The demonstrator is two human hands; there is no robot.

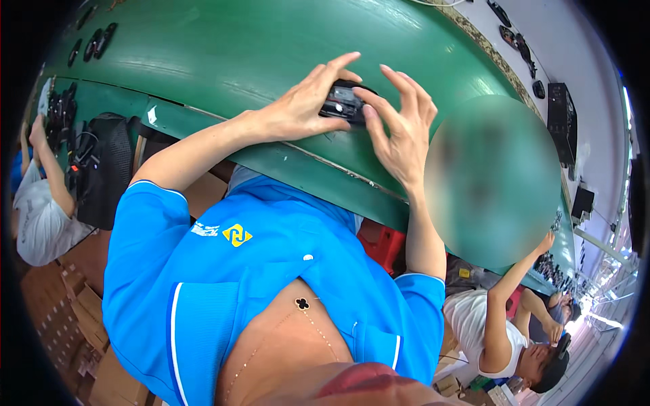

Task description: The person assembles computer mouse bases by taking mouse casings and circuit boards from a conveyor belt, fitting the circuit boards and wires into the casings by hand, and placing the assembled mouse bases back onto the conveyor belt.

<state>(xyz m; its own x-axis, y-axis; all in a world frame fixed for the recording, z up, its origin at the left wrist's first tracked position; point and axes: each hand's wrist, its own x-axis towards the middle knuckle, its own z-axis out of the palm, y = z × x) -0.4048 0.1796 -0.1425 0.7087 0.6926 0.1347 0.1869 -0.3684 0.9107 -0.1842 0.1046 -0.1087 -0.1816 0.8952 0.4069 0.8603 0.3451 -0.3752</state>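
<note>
A small black, rounded device (pixel 344 101) lies at the middle of the green workbench (pixel 257 51). Its upper side shows a shiny dark part with light glints, and its exact kind is unclear. My left hand (pixel 308 101) grips the device from the left, with the thumb along its near edge and the index finger stretched out beyond it. From the other side, my right hand (pixel 403 128) touches the device's right end with thumb and index finger, while its remaining fingers are raised and spread.
Several black pieces (pixel 100 42) lie at the bench's far left. A black box (pixel 562 118) and dark pieces (pixel 518 44) stand along the far right ledge. People sit nearby at left and right. A blurred round patch (pixel 497 183) hides the bench beside my right arm.
</note>
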